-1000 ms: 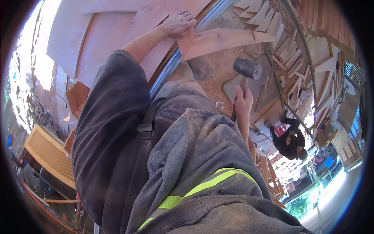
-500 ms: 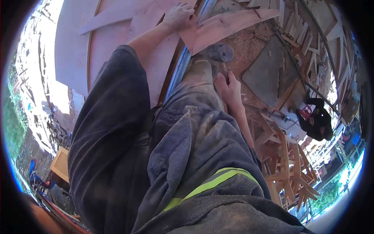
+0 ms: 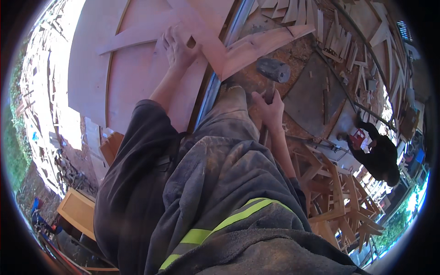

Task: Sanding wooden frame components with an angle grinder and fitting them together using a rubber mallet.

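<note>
Head view: my right hand (image 3: 273, 111) clamps a mallet (image 3: 273, 70); my left hand (image 3: 179, 52) nears a plank (image 3: 208, 40), its grip I can't tell.

Mallet handle (image 3: 269, 90) partly hidden; panel (image 3: 134, 91) top cropped

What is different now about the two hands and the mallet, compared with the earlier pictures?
The left hand shifted left, leaving its spot beside the joint of the angled wooden piece. The mallet moved left toward the joint, then slightly back right. Unchanged: the right hand grips the mallet, and the wooden piece juts past the metal edge.
</note>
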A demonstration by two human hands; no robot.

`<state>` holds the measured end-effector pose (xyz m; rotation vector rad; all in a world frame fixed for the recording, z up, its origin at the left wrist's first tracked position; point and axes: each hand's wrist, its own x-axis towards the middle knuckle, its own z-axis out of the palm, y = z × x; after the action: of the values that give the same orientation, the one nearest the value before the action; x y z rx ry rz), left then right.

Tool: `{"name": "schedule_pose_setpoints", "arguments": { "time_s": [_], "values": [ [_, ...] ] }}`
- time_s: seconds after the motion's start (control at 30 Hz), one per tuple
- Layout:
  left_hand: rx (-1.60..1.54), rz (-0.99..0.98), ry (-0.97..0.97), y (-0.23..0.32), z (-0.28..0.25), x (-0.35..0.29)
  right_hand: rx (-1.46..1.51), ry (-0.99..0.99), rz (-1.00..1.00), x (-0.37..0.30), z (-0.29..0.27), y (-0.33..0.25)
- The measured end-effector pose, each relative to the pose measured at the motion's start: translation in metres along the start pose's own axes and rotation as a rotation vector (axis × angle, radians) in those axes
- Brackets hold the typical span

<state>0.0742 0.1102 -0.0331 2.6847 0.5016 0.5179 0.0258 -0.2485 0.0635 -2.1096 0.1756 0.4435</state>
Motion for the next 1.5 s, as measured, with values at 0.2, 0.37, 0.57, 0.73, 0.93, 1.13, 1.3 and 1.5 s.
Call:
{"name": "schedule_pose_setpoints", "arguments": {
  "time_s": [0.2, 0.37, 0.57, 0.73, 0.93, 1.13, 1.3, 1.5],
  "values": [
    [0.161, -0.39, -0.272, -0.05, -0.056, -0.045, -0.064, 0.047, -0.237, 0.111, 0.045, -0.008],
    [0.18, -0.359, -0.269, -0.054, -0.062, -0.045, -0.174, 0.036, -0.513, 0.174, 0.078, -0.005],
    [0.222, -0.187, -0.294, -0.076, -0.089, -0.002, -0.309, -0.078, -0.51, 0.144, 0.078, 0.024],
    [0.205, -0.042, -0.442, -0.084, -0.07, 0.038, -0.43, -0.102, -0.623, 0.117, 0.066, 0.04],
    [0.132, -0.05, -0.413, -0.088, -0.045, 0.028, -0.298, -0.022, -0.532, 0.107, 0.057, 0.044],
    [0.083, -0.015, -0.361, -0.092, -0.041, 0.019, -0.381, -0.07, -0.559, 0.117, 0.047, 0.037],
    [0.103, -0.068, -0.29, -0.08, -0.042, 0.0, -0.458, -0.051, -0.624, 0.138, 0.037, 0.033],
    [0.098, -0.133, -0.299, -0.075, -0.039, -0.008, -0.469, 0.022, -0.609, 0.149, 0.029, 0.022]
  ]
}}
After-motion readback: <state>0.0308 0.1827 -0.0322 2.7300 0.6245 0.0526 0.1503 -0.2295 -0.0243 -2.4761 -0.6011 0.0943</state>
